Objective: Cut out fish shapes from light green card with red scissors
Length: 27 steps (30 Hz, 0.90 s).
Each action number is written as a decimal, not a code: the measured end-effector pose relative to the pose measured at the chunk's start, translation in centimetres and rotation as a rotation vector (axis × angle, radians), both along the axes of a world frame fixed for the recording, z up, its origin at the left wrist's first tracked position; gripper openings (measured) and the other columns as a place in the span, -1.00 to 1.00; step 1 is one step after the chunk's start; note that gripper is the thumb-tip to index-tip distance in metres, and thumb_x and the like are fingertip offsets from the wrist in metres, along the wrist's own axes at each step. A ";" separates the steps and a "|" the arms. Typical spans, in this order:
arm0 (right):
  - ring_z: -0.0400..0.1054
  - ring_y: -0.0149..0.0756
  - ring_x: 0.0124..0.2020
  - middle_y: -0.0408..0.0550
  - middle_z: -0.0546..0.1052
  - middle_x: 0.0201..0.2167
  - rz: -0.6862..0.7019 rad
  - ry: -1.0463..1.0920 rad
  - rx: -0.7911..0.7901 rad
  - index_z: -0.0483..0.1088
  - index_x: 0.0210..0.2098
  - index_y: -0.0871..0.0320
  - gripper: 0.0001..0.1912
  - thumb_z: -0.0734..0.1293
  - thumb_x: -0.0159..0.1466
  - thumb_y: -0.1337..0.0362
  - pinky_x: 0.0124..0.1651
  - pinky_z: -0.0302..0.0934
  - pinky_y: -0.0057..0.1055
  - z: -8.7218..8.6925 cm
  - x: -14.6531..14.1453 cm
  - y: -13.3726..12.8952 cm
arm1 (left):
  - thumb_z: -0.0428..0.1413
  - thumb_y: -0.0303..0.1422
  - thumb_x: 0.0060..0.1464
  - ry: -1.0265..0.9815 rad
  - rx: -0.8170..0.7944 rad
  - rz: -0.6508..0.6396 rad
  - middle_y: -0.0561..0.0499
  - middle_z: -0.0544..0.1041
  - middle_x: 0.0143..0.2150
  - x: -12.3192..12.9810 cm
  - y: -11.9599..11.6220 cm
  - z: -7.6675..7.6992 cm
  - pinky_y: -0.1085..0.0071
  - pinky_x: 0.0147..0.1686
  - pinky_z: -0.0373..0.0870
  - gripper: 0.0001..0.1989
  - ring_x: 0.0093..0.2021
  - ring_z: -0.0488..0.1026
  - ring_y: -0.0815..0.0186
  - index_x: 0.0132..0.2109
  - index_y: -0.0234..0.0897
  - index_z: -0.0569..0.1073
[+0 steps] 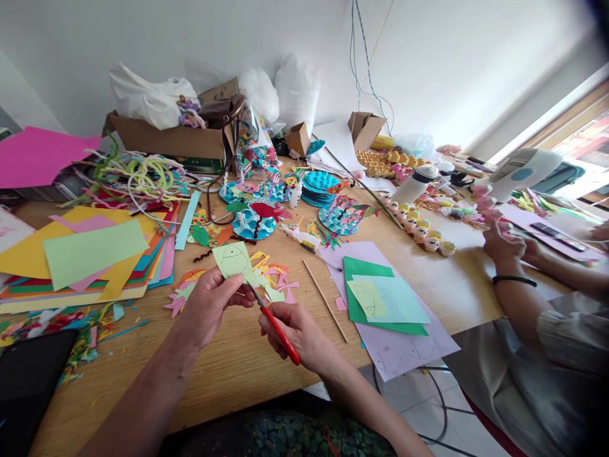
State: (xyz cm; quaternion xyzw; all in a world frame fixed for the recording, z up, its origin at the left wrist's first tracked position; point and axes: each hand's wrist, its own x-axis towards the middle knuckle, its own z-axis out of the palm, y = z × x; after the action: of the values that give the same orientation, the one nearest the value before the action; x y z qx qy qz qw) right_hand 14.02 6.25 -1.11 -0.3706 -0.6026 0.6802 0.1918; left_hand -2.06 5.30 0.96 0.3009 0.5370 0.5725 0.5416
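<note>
Fish outline (235, 254) on green paper (243, 265), left hand (215, 299) pinching it, right hand (299, 331) around scissors (280, 332)

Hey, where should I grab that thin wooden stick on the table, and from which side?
Probably pinch the wooden stick mid-length, from above and your side: it is thin, straight and lies flat, one end toward you. The right hand holds scissors, so free it first.

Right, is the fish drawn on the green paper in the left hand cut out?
Not cut out: the green paper extends past the outline of the drawn fish, leaving a margin.
</note>
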 end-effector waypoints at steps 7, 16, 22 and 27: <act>0.04 -0.56 -0.72 -0.30 0.18 -0.75 -0.001 -0.029 0.059 0.19 -0.56 0.15 -0.66 0.25 0.19 0.05 -0.67 -0.10 -0.59 -0.2 0.1 0.0 | 0.24 -0.32 -0.27 -0.021 0.000 -0.012 0.03 0.55 -0.60 -0.1 0.1 -0.2 0.49 -0.58 0.43 -0.84 -0.60 0.46 0.37 -0.49 -0.34 0.49; 0.01 -0.53 -0.69 -0.29 0.16 -0.75 -0.005 -0.074 0.146 0.14 -0.59 0.14 -0.66 0.22 0.22 0.10 -0.62 -0.16 -0.53 -0.4 0.3 0.0 | 0.24 -0.29 -0.20 -0.028 0.040 -0.033 0.04 0.55 -0.59 -0.3 0.0 -0.7 0.48 -0.55 0.47 -0.81 -0.58 0.47 0.37 -0.44 -0.34 0.50; 0.02 -0.51 -0.67 -0.27 0.17 -0.74 -0.001 -0.107 0.172 0.16 -0.59 0.14 -0.66 0.23 0.23 0.11 -0.60 -0.16 -0.52 -0.4 0.3 0.1 | 0.24 -0.31 -0.21 0.019 0.049 -0.016 0.07 0.53 -0.61 -0.5 0.0 -0.8 0.47 -0.56 0.47 -0.83 -0.57 0.46 0.36 -0.47 -0.33 0.48; 0.04 -0.51 -0.65 -0.27 0.18 -0.72 0.007 -0.125 0.203 0.17 -0.59 0.16 -0.67 0.23 0.23 0.13 -0.57 -0.14 -0.52 -0.4 0.3 0.2 | 0.22 -0.31 -0.17 0.032 0.043 -0.065 0.07 0.53 -0.61 -0.6 -0.1 -1.0 0.48 -0.57 0.47 -0.84 -0.56 0.46 0.36 -0.46 -0.33 0.48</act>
State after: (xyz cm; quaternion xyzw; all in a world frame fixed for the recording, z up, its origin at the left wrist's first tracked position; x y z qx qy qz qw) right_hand 14.32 6.42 -1.46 -0.3889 -0.6805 0.5919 0.1881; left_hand -2.68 5.18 -0.06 0.3389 0.5231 0.5612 0.5446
